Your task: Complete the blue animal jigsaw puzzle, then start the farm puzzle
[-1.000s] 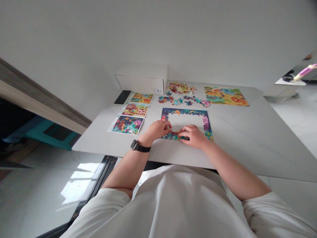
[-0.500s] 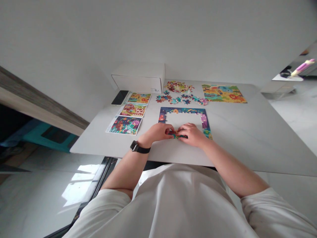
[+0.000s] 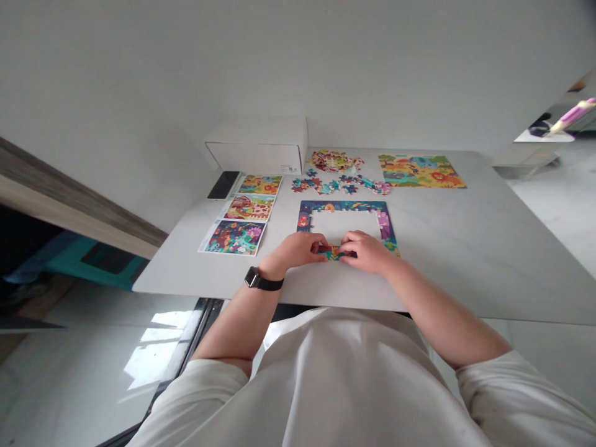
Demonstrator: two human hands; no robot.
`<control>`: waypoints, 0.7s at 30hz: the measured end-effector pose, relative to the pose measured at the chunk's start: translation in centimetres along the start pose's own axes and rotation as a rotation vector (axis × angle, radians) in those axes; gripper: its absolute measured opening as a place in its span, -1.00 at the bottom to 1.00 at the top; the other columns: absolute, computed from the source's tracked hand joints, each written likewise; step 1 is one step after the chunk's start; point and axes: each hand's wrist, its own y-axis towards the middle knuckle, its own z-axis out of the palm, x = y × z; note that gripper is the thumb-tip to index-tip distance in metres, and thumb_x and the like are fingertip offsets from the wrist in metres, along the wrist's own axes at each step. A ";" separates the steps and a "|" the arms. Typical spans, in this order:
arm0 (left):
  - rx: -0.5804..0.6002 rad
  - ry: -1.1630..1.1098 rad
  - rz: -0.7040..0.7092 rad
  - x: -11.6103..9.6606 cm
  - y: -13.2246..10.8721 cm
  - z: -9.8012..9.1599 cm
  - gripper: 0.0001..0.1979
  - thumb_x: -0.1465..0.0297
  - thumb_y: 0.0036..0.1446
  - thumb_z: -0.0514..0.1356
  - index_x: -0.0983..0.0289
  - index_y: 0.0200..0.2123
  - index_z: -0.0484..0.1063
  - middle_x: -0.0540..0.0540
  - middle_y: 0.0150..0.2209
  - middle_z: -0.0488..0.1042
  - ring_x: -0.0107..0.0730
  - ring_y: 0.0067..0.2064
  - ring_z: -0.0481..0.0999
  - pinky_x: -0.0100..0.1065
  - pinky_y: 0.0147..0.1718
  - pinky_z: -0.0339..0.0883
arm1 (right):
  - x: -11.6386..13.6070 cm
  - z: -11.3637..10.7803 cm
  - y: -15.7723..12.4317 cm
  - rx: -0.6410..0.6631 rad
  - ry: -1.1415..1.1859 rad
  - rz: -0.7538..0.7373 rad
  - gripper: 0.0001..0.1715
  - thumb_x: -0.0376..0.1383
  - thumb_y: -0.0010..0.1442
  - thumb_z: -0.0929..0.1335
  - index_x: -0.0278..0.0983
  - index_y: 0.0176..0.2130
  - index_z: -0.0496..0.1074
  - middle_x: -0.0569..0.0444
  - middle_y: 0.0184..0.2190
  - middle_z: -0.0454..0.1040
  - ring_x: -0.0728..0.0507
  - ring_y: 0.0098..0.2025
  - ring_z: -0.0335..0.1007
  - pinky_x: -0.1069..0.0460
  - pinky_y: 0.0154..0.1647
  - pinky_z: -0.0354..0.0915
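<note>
1. White wall rises behind a pale grey table (image 3: pixel 465 248); a person in a white T-shirt is at its near edge.
2. At the near middle of the table lies an unfinished puzzle (image 3: pixel 345 205). Only its dark blue border is joined, and the middle shows bare table.
3. Left hand (image 3: pixel 298 248) and right hand (image 3: pixel 367 250) are close together at the near side of that border, knuckles up and fingers curled.
4. Between them sits a short strip of pieces (image 3: pixel 334 251) in red, orange and teal. Each hand pinches one end of it with its fingertips.
5. This strip lies along the near edge of the border. Whether it is pressed flat or lifted a little cannot be told.
6. A black watch (image 3: pixel 258 280) is on the left wrist, just over the table edge.
7. Loose pieces (image 3: pixel 339 184) are scattered in a row just beyond the border, and a heap of pieces (image 3: pixel 333 161) lies farther back.
8. To the right of the heap lies a finished puzzle (image 3: pixel 420 171) in orange, green and blue, well apart from the hands.
9. Three picture cards (image 3: pixel 251 208) lie in a line to the left of the border, running away from the person.
10. A dark phone (image 3: pixel 223 184) lies beside the farthest card, and a white box (image 3: pixel 258 146) stands against the wall behind it.
</note>
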 end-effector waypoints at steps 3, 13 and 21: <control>0.007 0.007 0.000 0.1 0.0 0.0 -0.67 0.17 0.20 0.39 0.11 0.00 0.66 0.03 -0.26 0.67 -0.28 -0.32 0.58 -0.35 -0.35 0.21 | 0.0 0.1 0.0 0.013 -0.009 0.008 -0.84 -0.32 0.26 0.57 -0.15 -0.12 0.75 -0.03 -0.13 0.60 -0.23 -0.05 0.53 -0.12 0.07 0.43; -0.393 -0.064 0.070 2.8 0.3 -0.7 -0.67 0.18 0.25 0.39 0.18 0.02 0.63 0.17 0.01 0.63 -0.11 0.07 0.63 -0.14 0.17 0.47 | -1.0 -1.0 -0.4 -0.094 -0.008 -0.019 -0.79 -0.28 0.38 0.48 -0.15 -0.01 0.72 -0.04 -0.09 0.63 -0.21 -0.05 0.56 -0.13 0.11 0.45; -0.349 0.075 -0.062 7.7 1.3 -2.1 -0.32 0.07 0.29 0.35 0.25 0.36 0.40 0.31 0.39 0.42 0.08 0.42 0.41 0.06 0.45 0.27 | -12.3 -7.2 -2.6 -0.196 -0.277 0.312 -0.62 -0.28 0.41 0.36 -0.24 0.12 0.65 -0.16 0.10 0.65 -0.35 0.13 0.52 -0.24 0.30 0.38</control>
